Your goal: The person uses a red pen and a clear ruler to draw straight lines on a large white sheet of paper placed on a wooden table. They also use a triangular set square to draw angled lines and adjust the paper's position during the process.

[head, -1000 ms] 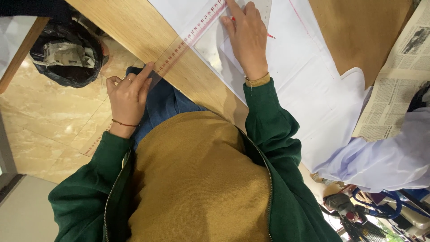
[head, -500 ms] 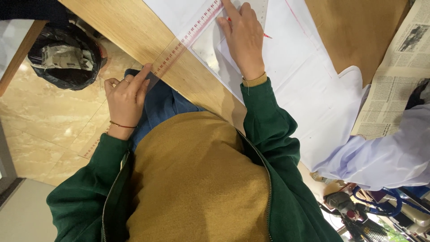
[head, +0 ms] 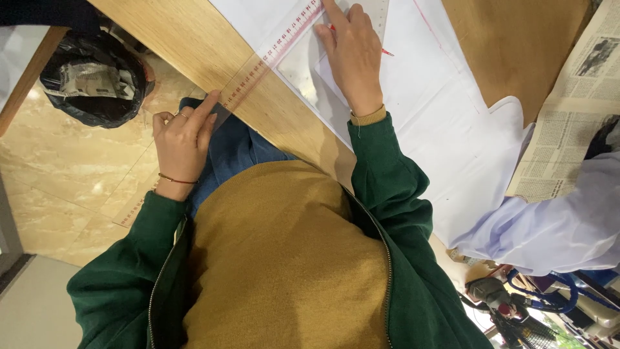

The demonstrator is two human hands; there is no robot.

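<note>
Nearest the camera, the mustard front and green sleeves of the person's own clothing fill the lower frame. The left hand (head: 183, 141) sits off the edge of the wooden counter (head: 194, 39), fingers curled with the index finger and thumb pinching the near end of a long clear ruler (head: 268, 57) marked in red. The ruler runs diagonally from that hand, across the counter edge and onto a white paper sheet (head: 445, 123). Farther along, the right hand (head: 352, 58) presses flat on the ruler and paper, fingers held together, a red pencil (head: 385, 52) showing at its side. Beside the sheet lie a newspaper (head: 568, 110) and pale cloth (head: 555, 226). Below the counter, a black bin bag (head: 93, 81) rests on the tiled floor (head: 64, 187).
</note>
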